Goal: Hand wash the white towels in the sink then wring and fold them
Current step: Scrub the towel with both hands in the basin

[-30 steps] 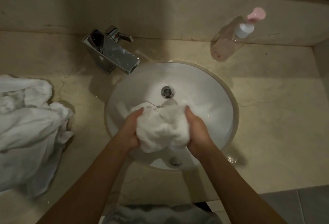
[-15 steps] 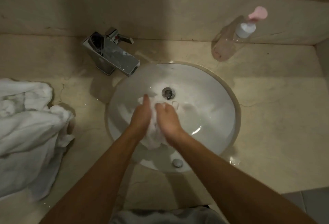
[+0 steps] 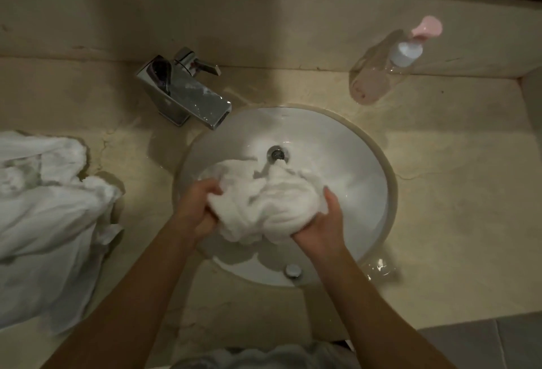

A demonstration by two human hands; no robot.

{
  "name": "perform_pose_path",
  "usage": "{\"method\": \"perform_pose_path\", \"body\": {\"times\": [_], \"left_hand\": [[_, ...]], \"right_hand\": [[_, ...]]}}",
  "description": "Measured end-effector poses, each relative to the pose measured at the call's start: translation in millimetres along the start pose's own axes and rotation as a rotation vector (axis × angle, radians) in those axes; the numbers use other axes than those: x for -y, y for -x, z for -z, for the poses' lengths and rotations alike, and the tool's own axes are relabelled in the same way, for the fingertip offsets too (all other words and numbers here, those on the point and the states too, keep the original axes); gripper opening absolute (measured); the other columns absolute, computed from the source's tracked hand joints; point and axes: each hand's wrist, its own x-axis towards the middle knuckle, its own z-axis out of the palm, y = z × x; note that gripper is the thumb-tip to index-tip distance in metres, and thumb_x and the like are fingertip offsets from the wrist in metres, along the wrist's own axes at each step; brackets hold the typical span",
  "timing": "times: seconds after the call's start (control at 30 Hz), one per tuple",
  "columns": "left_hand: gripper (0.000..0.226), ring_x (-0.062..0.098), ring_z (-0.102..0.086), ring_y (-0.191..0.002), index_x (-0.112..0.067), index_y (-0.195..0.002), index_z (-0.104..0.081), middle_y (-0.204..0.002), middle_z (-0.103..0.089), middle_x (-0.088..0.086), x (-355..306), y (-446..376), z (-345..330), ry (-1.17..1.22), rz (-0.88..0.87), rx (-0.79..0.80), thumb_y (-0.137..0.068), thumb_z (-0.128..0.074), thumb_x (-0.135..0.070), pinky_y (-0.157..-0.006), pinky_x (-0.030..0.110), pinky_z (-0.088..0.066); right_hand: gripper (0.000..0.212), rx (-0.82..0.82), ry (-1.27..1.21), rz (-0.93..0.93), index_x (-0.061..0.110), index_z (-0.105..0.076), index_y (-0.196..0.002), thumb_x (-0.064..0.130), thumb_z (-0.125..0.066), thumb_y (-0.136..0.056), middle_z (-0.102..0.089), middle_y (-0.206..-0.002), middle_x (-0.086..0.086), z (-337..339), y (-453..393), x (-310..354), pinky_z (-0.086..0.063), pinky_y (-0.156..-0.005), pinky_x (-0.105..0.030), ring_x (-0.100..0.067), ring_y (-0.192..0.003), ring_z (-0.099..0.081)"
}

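Both forearms are stretched forward; the left hand (image 3: 197, 212) and right hand (image 3: 323, 224) are curled, gripping.

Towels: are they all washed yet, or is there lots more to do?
Not finished. Both hands, left hand and right hand, grip one bunched towel in the sink. More towels lie crumpled on the counter; nothing is folded.

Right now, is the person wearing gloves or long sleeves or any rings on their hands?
No gloves. The left hand and the right hand are both bare, and so are both forearms right down to the bottom of the picture, so no sleeves show. I can see no ring, watch or bracelet, though the dim light and the way the fingers are tucked could hide a thin one.
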Motion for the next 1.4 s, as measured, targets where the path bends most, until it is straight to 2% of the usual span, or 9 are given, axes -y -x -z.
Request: {"method": "perform_pose_path", "body": {"times": [0.2,0.37,0.57,0.7,0.83,0.97,1.1,1.23,1.4], "left_hand": [[0.055,0.036,-0.067,-0.105,-0.003,-0.115,-0.070,-0.118,-0.067,0.019,25,21,9,0.404,0.216,0.292,-0.097,-0.034,-0.041,-0.092,0.048,-0.052],[0.069,0.032,-0.070,-0.097,-0.008,-0.115,-0.070,-0.105,-0.073,0.017,31,-4,-36,-0.020,0.101,-0.067,-0.087,-0.047,-0.066,-0.096,0.045,-0.052],[0.065,0.025,-0.068,-0.088,-0.007,-0.096,-0.070,-0.091,-0.071,0.014,33,10,-61,-0.627,-0.167,-0.178,-0.097,-0.035,-0.062,-0.080,0.033,-0.051],[0.060,0.025,-0.068,-0.090,-0.014,-0.092,-0.069,-0.098,-0.072,0.011,17,-14,-46,-0.397,-0.088,-0.250,-0.097,-0.034,-0.063,-0.089,0.038,-0.054],[0.063,0.024,-0.066,-0.102,-0.016,-0.112,-0.069,-0.108,-0.071,0.008,45,-3,-53,-0.702,-0.116,-0.058,-0.094,-0.035,-0.065,-0.099,0.039,-0.049],[0.065,0.028,-0.065,-0.104,-0.009,-0.113,-0.067,-0.113,-0.069,0.015,30,-11,-50,-0.524,-0.030,-0.175,-0.099,-0.031,-0.061,-0.096,0.038,-0.050],[0.055,0.026,-0.063,-0.105,-0.010,-0.117,-0.068,-0.111,-0.069,0.014,38,6,-55,-0.822,-0.185,-0.059,-0.101,-0.035,-0.052,-0.084,0.027,-0.042],[0.070,0.027,-0.065,-0.104,-0.012,-0.103,-0.069,-0.112,-0.069,0.016,12,-16,-39,-0.340,-0.008,-0.035,-0.088,-0.040,-0.074,-0.099,0.034,-0.047],[0.077,-0.001,-0.044,-0.115,-0.009,-0.145,-0.046,-0.126,-0.056,0.003,26,-40,34,0.436,0.179,0.231,-0.078,-0.078,-0.026,-0.100,0.013,-0.044]], "right_hand": [[0.059,-0.016,0.384,-0.098,0.002,-0.067,-0.126,0.048,-0.043,-0.101,-0.064,-0.130,-0.023,-4,10,14,-0.049,-0.104,-0.045,-0.034,-0.116,-0.064],[0.047,0.055,1.502,0.320,0.024,-0.065,-0.116,0.062,-0.048,-0.095,-0.072,-0.112,0.001,-38,5,-35,-0.052,-0.096,-0.035,-0.017,-0.106,-0.067],[0.074,-0.387,1.108,0.290,0.013,-0.073,-0.104,0.077,-0.047,-0.074,-0.075,-0.097,-0.013,-36,-46,-28,-0.056,-0.092,-0.051,-0.032,-0.095,-0.072],[0.047,-0.174,1.232,0.346,0.017,-0.071,-0.112,0.053,-0.048,-0.092,-0.075,-0.103,-0.006,-51,-30,-57,-0.056,-0.089,-0.036,-0.021,-0.098,-0.071],[0.043,-0.515,1.009,0.323,0.011,-0.070,-0.094,0.045,-0.045,-0.092,-0.073,-0.095,-0.014,-36,-46,-41,-0.056,-0.089,-0.049,-0.034,-0.092,-0.069],[0.053,-0.286,1.188,0.342,0.009,-0.071,-0.107,0.049,-0.043,-0.086,-0.074,-0.099,-0.013,-39,-27,-56,-0.056,-0.087,-0.041,-0.028,-0.095,-0.070],[0.032,-0.458,1.030,0.285,0.010,-0.066,-0.095,0.035,-0.046,-0.101,-0.071,-0.102,-0.014,-49,-45,-25,-0.056,-0.090,-0.044,-0.034,-0.102,-0.068],[0.029,-0.232,1.045,0.074,0.017,-0.066,-0.114,0.036,-0.045,-0.105,-0.072,-0.105,-0.007,-46,-22,-34,-0.057,-0.087,-0.035,-0.023,-0.099,-0.069],[0.041,-0.105,0.435,0.000,-0.008,-0.064,-0.113,0.012,-0.068,-0.078,-0.063,-0.105,-0.021,5,-8,-4,-0.053,-0.087,-0.033,-0.028,-0.091,-0.065]]}}
